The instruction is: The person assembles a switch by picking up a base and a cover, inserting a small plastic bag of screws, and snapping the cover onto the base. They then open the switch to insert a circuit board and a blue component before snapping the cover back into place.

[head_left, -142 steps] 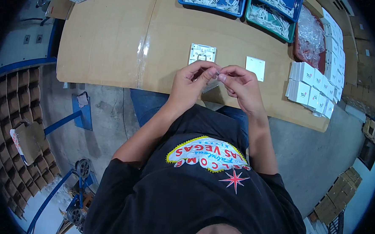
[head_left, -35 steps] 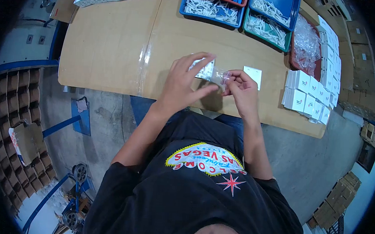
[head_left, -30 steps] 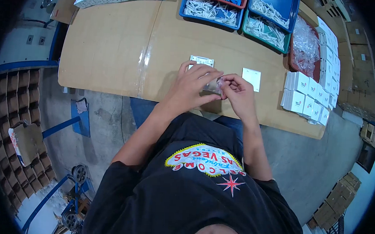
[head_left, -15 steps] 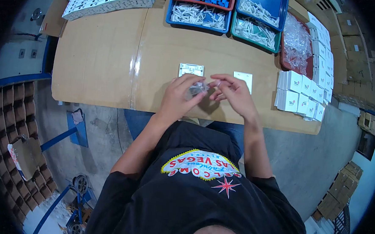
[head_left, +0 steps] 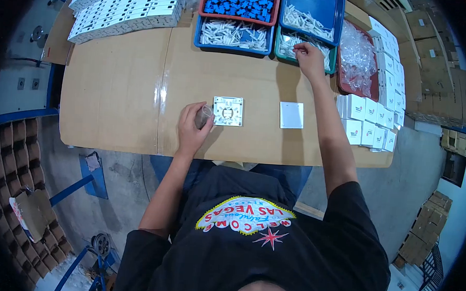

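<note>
My left hand [head_left: 190, 133] is wrapped round a small clear plastic bag [head_left: 204, 115], with the bag's rounded mouth facing up. Just right of it, a white square plate with a patterned frame and round centre [head_left: 235, 104] lies flat on the cardboard-covered table [head_left: 114, 97]. A plain white square panel [head_left: 291, 116] lies further right. My right arm stretches forward, and my right hand [head_left: 310, 60] is over the green tray [head_left: 329, 70] of thin white plastic pieces [head_left: 290, 43]. Its fingertips are drawn together there; what they pinch is too small to make out.
Blue trays [head_left: 197, 37] of white pieces and a red tray [head_left: 200, 9] of blue parts [head_left: 240, 2] stand at the back. At right are a red tray of clear bags [head_left: 356, 57] and stacked white boxes [head_left: 356, 107]. Rows of white units [head_left: 129, 19] fill the back left.
My hands have parted. My right hand has moved forward to the green tray, while my left hand has shifted left with the clear bag, uncovering the patterned plate.
</note>
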### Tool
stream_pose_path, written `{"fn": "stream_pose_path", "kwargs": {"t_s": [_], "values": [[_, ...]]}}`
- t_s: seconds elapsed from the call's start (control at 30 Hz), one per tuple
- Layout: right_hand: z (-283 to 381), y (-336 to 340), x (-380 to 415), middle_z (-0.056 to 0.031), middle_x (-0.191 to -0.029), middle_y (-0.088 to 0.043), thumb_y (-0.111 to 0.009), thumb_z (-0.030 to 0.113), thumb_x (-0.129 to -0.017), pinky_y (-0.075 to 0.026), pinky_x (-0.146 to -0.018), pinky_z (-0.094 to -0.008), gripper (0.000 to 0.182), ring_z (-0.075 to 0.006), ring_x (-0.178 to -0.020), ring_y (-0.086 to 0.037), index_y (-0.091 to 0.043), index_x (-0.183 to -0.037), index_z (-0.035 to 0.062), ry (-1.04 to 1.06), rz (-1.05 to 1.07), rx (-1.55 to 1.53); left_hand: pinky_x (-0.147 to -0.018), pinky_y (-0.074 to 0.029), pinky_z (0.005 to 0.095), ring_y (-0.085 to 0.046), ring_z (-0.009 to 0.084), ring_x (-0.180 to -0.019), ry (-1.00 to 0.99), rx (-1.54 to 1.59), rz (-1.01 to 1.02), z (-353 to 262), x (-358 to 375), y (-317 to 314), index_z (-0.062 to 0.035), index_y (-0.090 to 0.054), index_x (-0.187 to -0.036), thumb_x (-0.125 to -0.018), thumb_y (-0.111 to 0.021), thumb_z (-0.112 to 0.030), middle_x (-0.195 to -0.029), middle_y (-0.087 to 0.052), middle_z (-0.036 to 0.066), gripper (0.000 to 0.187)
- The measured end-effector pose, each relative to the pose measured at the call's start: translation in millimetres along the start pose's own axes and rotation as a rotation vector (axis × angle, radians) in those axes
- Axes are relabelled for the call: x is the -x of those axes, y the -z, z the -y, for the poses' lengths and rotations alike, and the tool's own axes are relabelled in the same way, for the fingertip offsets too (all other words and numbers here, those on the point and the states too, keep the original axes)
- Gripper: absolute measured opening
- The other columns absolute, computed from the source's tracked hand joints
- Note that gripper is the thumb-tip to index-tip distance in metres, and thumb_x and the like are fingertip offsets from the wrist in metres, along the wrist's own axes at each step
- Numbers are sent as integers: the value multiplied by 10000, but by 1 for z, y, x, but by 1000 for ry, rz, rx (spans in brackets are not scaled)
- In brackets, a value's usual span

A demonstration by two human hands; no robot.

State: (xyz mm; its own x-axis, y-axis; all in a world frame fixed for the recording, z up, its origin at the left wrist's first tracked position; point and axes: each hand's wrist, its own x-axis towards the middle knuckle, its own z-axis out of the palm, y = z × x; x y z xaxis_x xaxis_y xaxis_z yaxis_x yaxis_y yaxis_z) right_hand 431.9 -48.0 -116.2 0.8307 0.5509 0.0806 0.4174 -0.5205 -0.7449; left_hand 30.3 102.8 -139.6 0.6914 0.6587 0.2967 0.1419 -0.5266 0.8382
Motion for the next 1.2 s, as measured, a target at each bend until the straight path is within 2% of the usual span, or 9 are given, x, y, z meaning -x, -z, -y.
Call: {"fn": "stream_pose_path", "kwargs": {"t_s": [0.1,0.3,0.53,0.67,0.73,0.83,0.9,1.07,1.2], "values": [[1,-13,-12,-203,-952,-740,-667,123,-881,-558,-797,-449,150,-396,-904,-709,-760,-975,53,102,-47,260,-882,-530,392,-649,306,-1025,-8,-41,15,1,-2,0,-24,-672,-1178,-796,-821,-114,-1100,-674,131,420],[15,-18,-17,-192,-974,-743,-688,132,-837,-547,-811,-463,178,-392,-922,-705,-762,-985,67,96,2,519,-886,-511,397,-647,303,-1006,-26,-122,25,1,-3,1,-43,-678,-1159,-789,-831,-161,-1083,-677,121,417],[-6,-13,-32,-198,-962,-739,-678,140,-827,-556,-794,-483,193,-396,-912,-706,-770,-985,79,125,40,389,-879,-511,407,-649,307,-987,-34,-97,3,2,-4,0,-45,-677,-1152,-791,-836,-178,-1061,-677,122,417],[7,12,-17,-145,-969,-752,-705,152,-851,-552,-803,-428,253,-323,-879,-721,-740,-1086,66,225,-87,359,-868,-515,410,-652,310,-975,-63,-71,-28,1,-4,2,-43,-678,-1155,-794,-843,-194,-1048,-681,125,425],[26,21,3,-94,-932,-758,-722,130,-873,-537,-718,-326,207,-190,-809,-705,-739,-1064,52,125,-35,140,-861,-515,415,-650,310,-968,-27,-93,-39,-3,-3,5,-51,-681,-1163,-793,-843,-199,-1038,-682,115,430],[70,12,56,-39,-923,-753,-715,80,-898,-491,-660,-229,134,-78,-804,-664,-737,-1026,45,-87,136,-59,-854,-510,415,-646,300,-965,-94,-111,-23,-3,-5,7,-74,-694,-1167,-801,-830,-222,-1037,-674,95,418],[105,-10,100,-7,-925,-737,-710,45,-909,-467,-633,-194,90,-35,-783,-640,-734,-996,43,-64,215,-382,-856,-508,413,-646,296,-972,-98,-114,-20,0,-4,7,-78,-697,-1169,-803,-828,-229,-1041,-673,92,418],[136,-80,162,-37,-948,-735,-728,52,-911,-486,-637,-217,111,-47,-734,-608,-722,-1014,9,-94,353,-627,-857,-508,412,-646,289,-982,-130,-101,1,1,-4,6,-92,-698,-1194,-809,-824,-239,-1053,-671,84,430],[148,-101,178,-26,-952,-715,-739,64,-905,-471,-650,-225,132,-70,-761,-599,-729,-1023,7,-61,484,-369,-863,-506,412,-645,293,-990,-132,-88,-1,3,-3,8,-102,-696,-1213,-803,-820,-232,-1063,-669,83,447]]}}
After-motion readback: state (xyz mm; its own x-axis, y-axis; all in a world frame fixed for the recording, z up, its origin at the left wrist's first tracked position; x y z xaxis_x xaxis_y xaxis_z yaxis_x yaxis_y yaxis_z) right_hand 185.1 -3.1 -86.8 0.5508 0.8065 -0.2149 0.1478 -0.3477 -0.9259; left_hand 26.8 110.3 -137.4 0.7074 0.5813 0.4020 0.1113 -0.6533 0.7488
